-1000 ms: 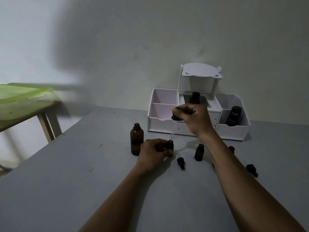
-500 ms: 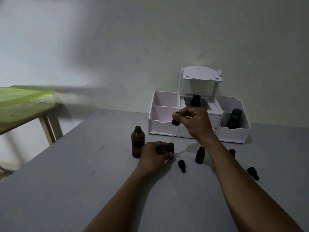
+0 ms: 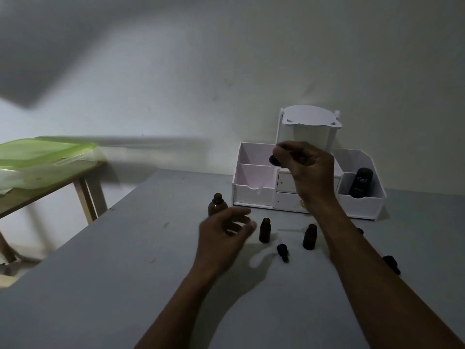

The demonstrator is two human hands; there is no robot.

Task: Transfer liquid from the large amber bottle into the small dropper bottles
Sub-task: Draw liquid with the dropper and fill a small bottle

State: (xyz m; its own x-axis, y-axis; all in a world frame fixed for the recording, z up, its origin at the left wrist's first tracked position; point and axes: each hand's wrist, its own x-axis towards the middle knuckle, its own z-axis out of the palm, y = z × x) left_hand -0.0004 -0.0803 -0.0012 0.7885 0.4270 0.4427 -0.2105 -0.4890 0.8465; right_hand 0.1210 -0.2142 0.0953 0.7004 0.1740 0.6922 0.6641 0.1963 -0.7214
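Dropper work seems the step in hand: the right hand [image 3: 312, 172] pinches a dropper [image 3: 274, 159] held high, the left hand [image 3: 224, 235] hangs loose and empty beside the large amber bottle [image 3: 217, 205], left of the small dropper bottles [image 3: 265, 230], so next the tip must meet a narrow neck.

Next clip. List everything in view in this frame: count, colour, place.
large amber bottle: one, amber, on the table behind the left grip
small dropper bottles: two clear, amber, mid-table; possibly a third, mostly hidden by the right forearm
dropper caps: two, black, lying on the table
dropper: one, black bulb, held above the organiser
organiser: one, white, against the wall
black bottle: one, in the organiser's right compartment
container: one, green lid, on the side table
table: one, grey
left grip: bare hand, open, holds nothing
right grip: bare hand, pinches the dropper
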